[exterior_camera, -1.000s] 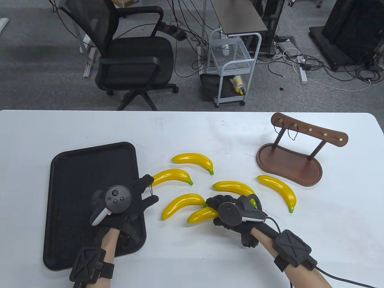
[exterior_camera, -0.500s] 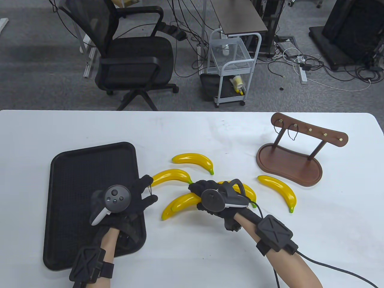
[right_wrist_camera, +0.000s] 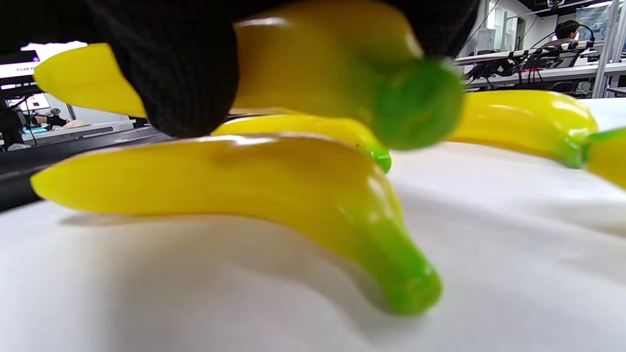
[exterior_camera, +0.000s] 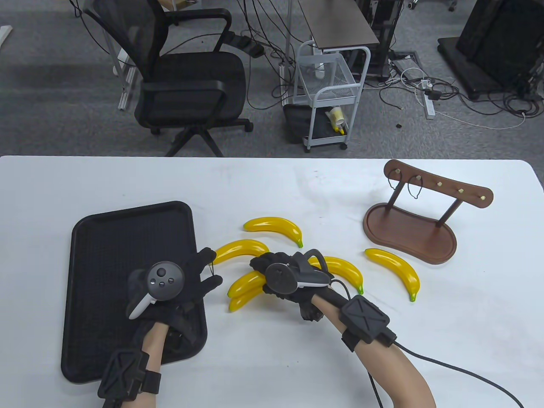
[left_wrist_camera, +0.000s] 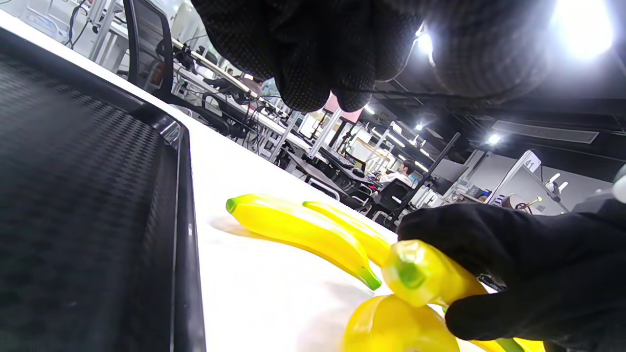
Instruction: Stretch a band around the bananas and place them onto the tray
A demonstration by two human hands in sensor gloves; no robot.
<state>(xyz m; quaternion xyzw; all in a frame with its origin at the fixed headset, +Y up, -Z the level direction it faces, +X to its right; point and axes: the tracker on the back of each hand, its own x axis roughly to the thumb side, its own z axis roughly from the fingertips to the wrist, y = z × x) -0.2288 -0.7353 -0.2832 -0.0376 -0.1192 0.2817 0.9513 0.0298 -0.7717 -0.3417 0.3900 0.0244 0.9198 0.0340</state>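
Observation:
My right hand [exterior_camera: 260, 268] grips a yellow banana [exterior_camera: 243, 281] and holds it right against a second banana [exterior_camera: 239, 301] that lies on the white table. In the right wrist view the held banana [right_wrist_camera: 332, 58] sits just above the lying banana [right_wrist_camera: 220, 181]. My left hand [exterior_camera: 212, 268] hovers over the right edge of the black tray [exterior_camera: 106, 238], thumb and finger spread, with a thin dark band [exterior_camera: 211, 267] stretched between them. The left wrist view shows the right hand [left_wrist_camera: 513, 254] round the banana [left_wrist_camera: 425, 274], next to the tray's rim [left_wrist_camera: 183, 195].
Several more bananas lie loose: two behind the hands [exterior_camera: 274, 227] [exterior_camera: 240, 248], one under the right wrist [exterior_camera: 346, 270], one further right [exterior_camera: 395, 272]. A brown wooden hook stand [exterior_camera: 410, 231] with bands on its hooks [exterior_camera: 414, 191] is at the right.
My right hand has carried its banana leftward and set it against the other banana nearer the tray. The left hand has stayed in place with the band stretched.

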